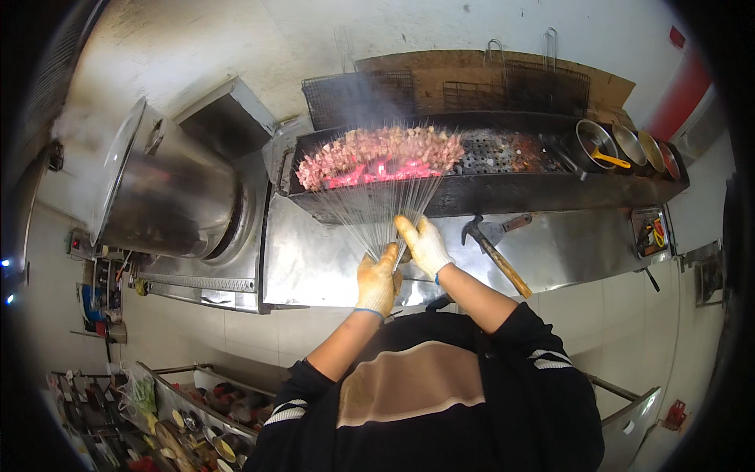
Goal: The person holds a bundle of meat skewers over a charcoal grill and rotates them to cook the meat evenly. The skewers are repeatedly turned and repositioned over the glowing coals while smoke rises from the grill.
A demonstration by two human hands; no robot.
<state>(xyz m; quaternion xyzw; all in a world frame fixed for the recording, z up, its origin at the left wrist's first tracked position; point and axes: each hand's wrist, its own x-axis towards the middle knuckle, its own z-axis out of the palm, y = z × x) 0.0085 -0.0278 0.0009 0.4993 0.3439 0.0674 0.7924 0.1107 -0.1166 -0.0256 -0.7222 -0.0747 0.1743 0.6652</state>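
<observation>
In the head view, a wide fan of metal skewers (377,215) carries chunks of meat (383,147) over glowing coals (383,170) in a long charcoal grill (507,192). My left hand (377,282), in a yellowed knit glove, grips the gathered skewer ends below the grill. My right hand (426,243), gloved likewise, is against the right side of the bundle, thumb and fingers at the skewers; whether it grips them is hard to tell. Smoke rises over the meat.
A hammer (492,253) and a scraper (508,227) lie on the steel counter (578,248) at right. Bowls (628,144) and a yellow-handled utensil (610,158) stand on the grill's right end. A large steel pot (171,189) is at left; wire grill baskets (360,97) lean behind.
</observation>
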